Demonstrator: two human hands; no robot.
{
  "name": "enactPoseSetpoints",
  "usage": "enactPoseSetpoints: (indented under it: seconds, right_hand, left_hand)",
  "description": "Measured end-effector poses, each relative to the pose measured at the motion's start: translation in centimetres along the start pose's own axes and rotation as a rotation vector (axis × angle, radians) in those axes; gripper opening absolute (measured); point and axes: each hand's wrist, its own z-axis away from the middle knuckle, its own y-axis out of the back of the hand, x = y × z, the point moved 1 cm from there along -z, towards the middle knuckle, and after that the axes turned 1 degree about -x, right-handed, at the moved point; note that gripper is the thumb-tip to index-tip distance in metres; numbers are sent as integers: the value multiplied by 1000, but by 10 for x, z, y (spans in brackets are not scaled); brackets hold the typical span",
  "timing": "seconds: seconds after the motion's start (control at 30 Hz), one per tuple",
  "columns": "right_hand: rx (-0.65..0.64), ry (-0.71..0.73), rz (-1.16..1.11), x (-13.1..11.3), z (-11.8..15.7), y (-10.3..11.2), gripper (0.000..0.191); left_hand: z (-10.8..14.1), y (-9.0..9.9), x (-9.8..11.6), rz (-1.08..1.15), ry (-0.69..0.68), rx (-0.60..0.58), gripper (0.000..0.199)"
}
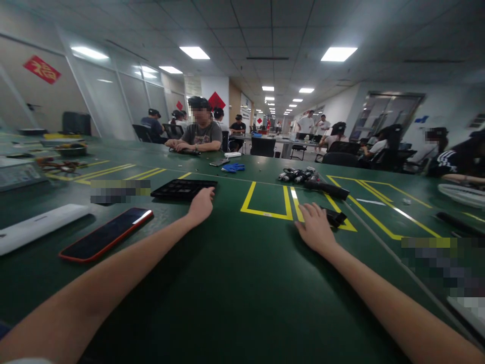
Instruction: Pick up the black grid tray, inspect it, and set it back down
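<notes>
My left hand [201, 206] is closed at the near right corner of a flat black tray [178, 189] with shallow compartments, which lies on the green table. Its fingertips are partly hidden by the hand itself. Farther right, my right hand [315, 228] reaches forward, palm down, with its fingers apart over the yellow tape lines. Right beside its fingers lies a small black object [335, 217], partly covered by the hand; its kind is unclear. Beyond that hand, a bundle of black and silver parts [299, 175] sits with a dark cylindrical piece [328, 190].
On the left are a phone with an orange-red case [108, 235] and a long white device [41, 227]. Blue gloves [233, 168] lie farther back. Yellow tape [267, 214] marks the green table [235, 293]. A person [200, 129] sits across it.
</notes>
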Motion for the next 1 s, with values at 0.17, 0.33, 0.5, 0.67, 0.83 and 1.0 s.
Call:
enactPoseSetpoints:
  seconds: [0.17, 0.33, 0.5, 0.67, 0.83, 1.0]
  right_hand:
    - [-318, 300, -270, -62, 25, 12, 55]
    - [-215, 358, -237, -55, 19, 13, 51]
    - [147, 141, 84, 11, -5, 3, 46]
    - [-89, -168, 147, 72, -10, -18, 52]
    - [-106, -113, 136, 81, -12, -26, 50]
    - [-90, -104, 135, 80, -12, -27, 50]
  left_hand:
    - [18, -18, 26, 35, -340, -309, 50]
    - [34, 0, 44, 18, -396, -283, 46]
    - [84, 21, 87, 85, -734, -508, 56]
    - [102, 32, 107, 122, -791, -586, 59]
    - [99, 29, 106, 157, -771, -470, 46]
    - [85, 24, 99, 29, -723, -225, 36]
